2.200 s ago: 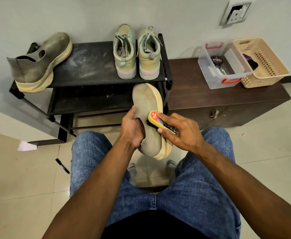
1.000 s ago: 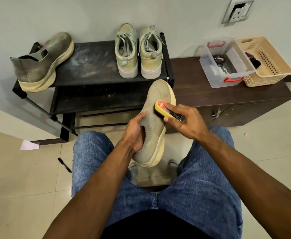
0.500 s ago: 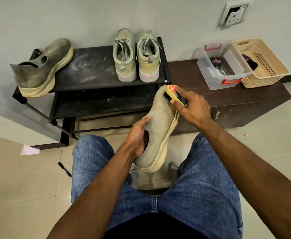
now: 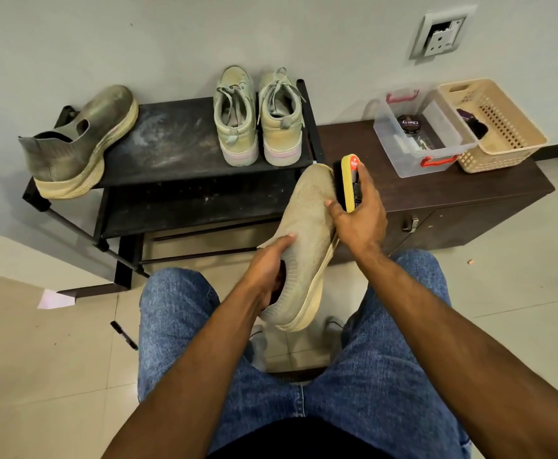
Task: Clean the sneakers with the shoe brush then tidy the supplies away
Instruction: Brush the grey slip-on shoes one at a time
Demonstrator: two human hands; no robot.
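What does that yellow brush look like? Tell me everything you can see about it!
The shoe brush has a yellow back with a red-orange patch at its far tip and a dark label where the fingers cover it. Black bristles stick out of its left side and press on the toe end of the beige knit sneaker. The right hand grips it, turned on edge, pointing away from the person, in front of the dark wooden cabinet.

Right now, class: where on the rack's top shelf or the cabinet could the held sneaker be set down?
Free: the top shelf between dirty sneaker and laced pair; the cabinet top left of the clear box. Crowded: the cabinet's right end, where box and basket stand.
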